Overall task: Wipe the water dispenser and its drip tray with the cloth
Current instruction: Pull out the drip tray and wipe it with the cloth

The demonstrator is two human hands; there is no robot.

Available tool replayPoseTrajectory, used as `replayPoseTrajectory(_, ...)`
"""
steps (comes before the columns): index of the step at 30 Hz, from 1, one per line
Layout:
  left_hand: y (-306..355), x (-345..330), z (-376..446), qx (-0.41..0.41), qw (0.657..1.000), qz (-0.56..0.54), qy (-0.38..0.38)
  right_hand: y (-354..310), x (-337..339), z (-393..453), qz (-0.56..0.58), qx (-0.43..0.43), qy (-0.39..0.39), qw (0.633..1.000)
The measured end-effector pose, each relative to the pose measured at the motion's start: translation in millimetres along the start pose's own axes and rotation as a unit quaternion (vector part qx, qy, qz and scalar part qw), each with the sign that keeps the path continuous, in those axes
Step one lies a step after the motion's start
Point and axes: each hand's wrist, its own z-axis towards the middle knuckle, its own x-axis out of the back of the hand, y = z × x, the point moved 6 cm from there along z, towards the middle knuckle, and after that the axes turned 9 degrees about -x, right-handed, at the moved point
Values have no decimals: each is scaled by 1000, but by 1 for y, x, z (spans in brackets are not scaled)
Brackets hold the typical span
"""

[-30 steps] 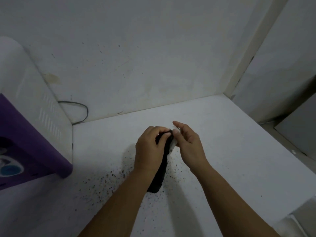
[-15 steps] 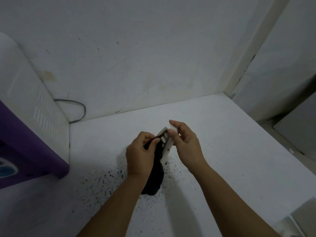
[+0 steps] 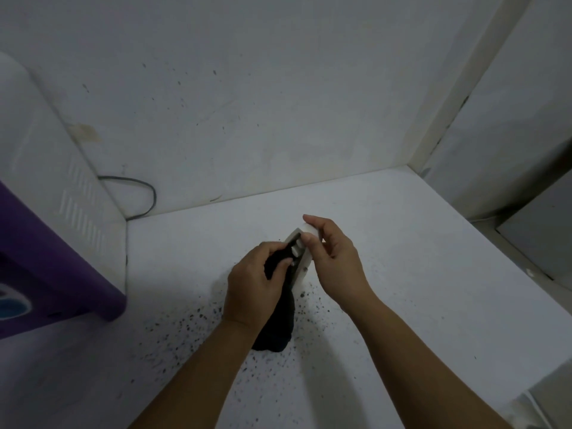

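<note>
The drip tray [image 3: 299, 258], a small pale plastic piece with slots or ribs on its face, is off the machine and held in the air just above the white counter [image 3: 402, 274], well to the right of the water dispenser [image 3: 46, 212], whose white side and purple front fill the left edge of the view. The right hand [image 3: 334, 261] pinches the tray by its upper end, thumb on the near face and fingers behind, and tilts it edge-on toward the camera. The left hand [image 3: 257, 289] is clenched on the dark cloth [image 3: 278, 320], whose bunched top is pressed into the tray's recess while its loose tail hangs down to the counter. To do this step well, I judge the cloth should be pushed into each slot with a fingertip and dragged along the ribs, not just across them, while the right hand turns the tray so every face gets reached. The pinch looks light, so the wiping pressure should stay moderate or the tray may slip. Dark specks [image 3: 198, 329] are scattered on the counter below; whether they come from the tray cannot be told.
</note>
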Motion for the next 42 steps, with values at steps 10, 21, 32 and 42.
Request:
replayPoseTrajectory(10,-7,3,-11,30,998,20,54,-3,-9,-1,-16,21,-1,1000)
replayPoseTrajectory(21,-64,-11,-70,115,983,108,-89,-2,-9,-3,-18,24,7,1000)
replayPoseTrajectory(32,-4,2,1,18,999,8,37,-2,-6,-2,-8,13,36,999)
replayPoseTrajectory(42,-31,1,-42,93,995,32,14,-2,-9,-6,-18,28,32,999)
